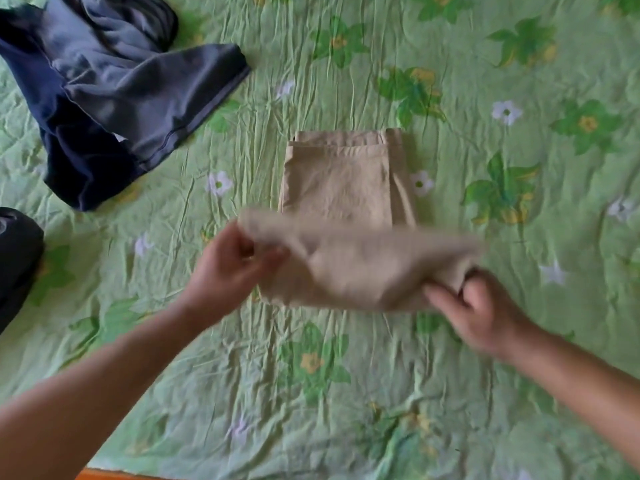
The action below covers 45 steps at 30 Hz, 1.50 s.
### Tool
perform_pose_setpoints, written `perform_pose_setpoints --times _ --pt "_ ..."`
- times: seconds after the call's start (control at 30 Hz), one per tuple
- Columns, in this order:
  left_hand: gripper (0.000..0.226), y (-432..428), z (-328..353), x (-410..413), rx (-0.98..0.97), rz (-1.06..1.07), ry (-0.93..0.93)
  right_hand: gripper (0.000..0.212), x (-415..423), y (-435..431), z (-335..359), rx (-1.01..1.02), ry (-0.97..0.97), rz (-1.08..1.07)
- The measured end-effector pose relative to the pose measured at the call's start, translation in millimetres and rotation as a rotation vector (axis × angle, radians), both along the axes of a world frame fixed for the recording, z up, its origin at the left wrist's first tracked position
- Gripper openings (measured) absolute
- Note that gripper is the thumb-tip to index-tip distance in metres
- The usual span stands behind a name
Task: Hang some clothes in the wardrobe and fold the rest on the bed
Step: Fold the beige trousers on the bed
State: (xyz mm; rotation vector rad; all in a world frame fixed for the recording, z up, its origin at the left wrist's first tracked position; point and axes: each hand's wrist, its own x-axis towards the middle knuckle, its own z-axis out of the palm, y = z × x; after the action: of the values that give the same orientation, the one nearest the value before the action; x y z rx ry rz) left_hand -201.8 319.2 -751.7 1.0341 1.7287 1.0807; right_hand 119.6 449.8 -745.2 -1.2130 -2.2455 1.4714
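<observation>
Two corners of the beige trousers (341,181), on the bed (519,375) right of the navy clothes (104,98), were pinched by left grip (235,268) and right grip (481,306). Mid-fold, seemingly; next, that end wanted laying squarely over.

Green floral sheet (214,393), creased; orange strip (104,476) at btm edge.

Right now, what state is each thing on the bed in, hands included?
Beige trousers: partly folded, near end raised off the bed.
Left hand: pinching the raised end's left corner.
Right hand: gripping its right corner.
Dark blue clothes: crumpled, unfolded.
Floral bedsheet: wrinkled.
</observation>
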Motion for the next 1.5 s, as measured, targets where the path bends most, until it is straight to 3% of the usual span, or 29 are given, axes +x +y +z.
perform_pose_setpoints --times 0.07,0.1,0.2,0.27,0.37,0.43,0.57,0.67,0.77,0.9,1.07,1.17,1.33,1.4,1.5 --pt "0.041 42 -8 -8 -0.128 0.151 -0.330 0.017 -24 44 -14 -0.229 0.134 -0.237" --pt "0.045 54 -16 -13 -0.209 0.160 -0.420 0.023 -35 64 -21 -0.430 0.187 -0.311" --pt "0.050 51 -42 -14 -0.425 0.065 -0.530 0.042 -40 84 -52 -0.939 0.058 -0.367" --pt "0.048 35 -55 -11 -0.444 0.010 -0.490 0.053 -30 74 -70 -1.068 -0.082 -0.311" --pt "0.031 24 -63 -3 -0.382 -0.038 -0.212 0.086 -22 65 -85 -0.952 -0.148 -0.372" --pt "0.025 22 -63 4 -0.347 -0.004 -0.117 0.085 -25 62 -85 -0.848 -0.170 -0.369" --pt "0.037 20 -60 8 -0.254 0.086 -0.250 0.082 -25 60 -78 -0.824 -0.093 -0.380" --pt "0.027 14 -64 14 -0.352 0.090 -0.183 0.080 -21 45 -81 -0.917 -0.078 -0.421" --pt "0.026 -8 -69 27 -0.457 0.065 -0.098 0.100 -14 15 -86 -0.955 -0.163 -0.402" --pt "0.024 -54 -70 47 -0.498 0.084 -0.135 0.128 -3 -21 -85 -0.978 -0.237 -0.385" --pt "0.020 -52 -70 56 -0.459 0.191 -0.199 0.109 -6 -29 -79 -0.825 -0.275 -0.392" --pt "0.019 -56 -63 58 -0.367 0.199 -0.147 0.066 -2 -28 -67 -0.643 -0.346 -0.344" --pt "0.021 -31 -42 39 -0.227 0.177 -0.057 0.081 -7 -14 -43 -0.537 -0.130 -0.430" --pt "0.019 -9 -46 28 -0.226 0.159 0.014 0.070 -18 6 -46 -0.507 -0.064 -0.445" --pt "0.013 16 -59 18 -0.306 0.149 0.088 0.044 -35 31 -61 -0.379 -0.136 -0.415"
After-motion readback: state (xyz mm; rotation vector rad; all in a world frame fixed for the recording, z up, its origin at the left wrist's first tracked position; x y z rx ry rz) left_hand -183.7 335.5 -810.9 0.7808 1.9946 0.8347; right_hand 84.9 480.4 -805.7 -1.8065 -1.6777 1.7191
